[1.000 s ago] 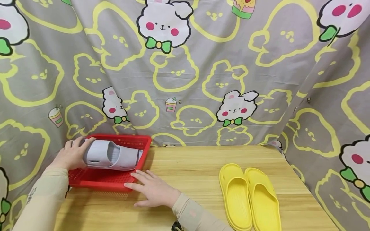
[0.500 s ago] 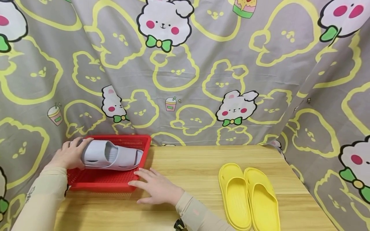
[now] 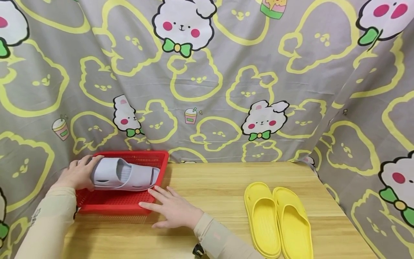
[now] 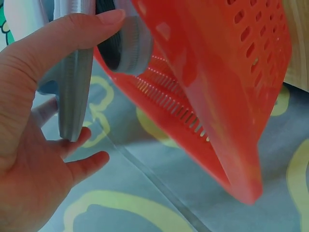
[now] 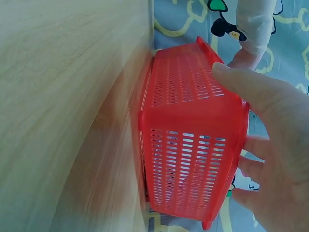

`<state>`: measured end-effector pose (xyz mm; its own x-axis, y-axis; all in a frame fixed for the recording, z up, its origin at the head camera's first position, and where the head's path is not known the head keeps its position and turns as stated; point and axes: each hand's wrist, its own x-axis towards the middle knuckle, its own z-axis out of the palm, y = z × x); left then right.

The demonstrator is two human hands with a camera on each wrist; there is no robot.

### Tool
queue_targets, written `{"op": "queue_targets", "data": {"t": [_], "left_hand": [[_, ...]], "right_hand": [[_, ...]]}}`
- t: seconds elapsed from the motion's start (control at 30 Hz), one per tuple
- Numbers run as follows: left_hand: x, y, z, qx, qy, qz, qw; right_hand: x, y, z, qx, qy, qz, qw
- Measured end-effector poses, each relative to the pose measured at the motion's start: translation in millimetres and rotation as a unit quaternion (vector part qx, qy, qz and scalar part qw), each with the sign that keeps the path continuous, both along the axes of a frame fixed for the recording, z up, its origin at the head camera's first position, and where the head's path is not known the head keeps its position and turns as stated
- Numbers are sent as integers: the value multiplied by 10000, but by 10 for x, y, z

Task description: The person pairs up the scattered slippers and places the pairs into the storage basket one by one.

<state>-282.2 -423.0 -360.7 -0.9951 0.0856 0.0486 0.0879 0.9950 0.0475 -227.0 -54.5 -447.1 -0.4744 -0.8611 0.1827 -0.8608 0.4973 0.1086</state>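
Observation:
Grey slide slippers (image 3: 139, 176) lie along the back of a red plastic basket (image 3: 113, 208) on the left side of the table. My left hand (image 3: 76, 174) grips their left end. In the left wrist view, the thumb is on one side of a grey slipper (image 4: 76, 96) and fingers are on the other; a second grey piece shows beside it. At the basket's front right corner is my right hand (image 3: 176, 208), its fingers spread and fairly straight. The right wrist view has its thumb and fingertips right at the rim of the slotted basket (image 5: 193, 111).
Two yellow slippers (image 3: 263, 226) stand side by side on the right of the wooden table (image 3: 210, 183). Grey patterned cloth (image 3: 207, 79) hangs behind the table and along its sides. Something small and black (image 3: 198, 250) shows under my right wrist.
My left hand and the grey slippers have shifted slightly left. The right hand moved a little right, then back toward the basket corner, its fingers staying at the rim.

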Motion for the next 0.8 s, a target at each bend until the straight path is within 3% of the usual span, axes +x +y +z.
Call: {"op": "queue_targets", "data": {"t": [0.33, 0.8], "left_hand": [[-46, -9, -25, -109, -85, 2, 9999], [-61, -40, -59, 790, -597, 187, 9949]], "right_hand": [[-25, 13, 28, -67, -243, 155, 9996], [-56, 13, 40, -38, -651, 230, 9976]]}}
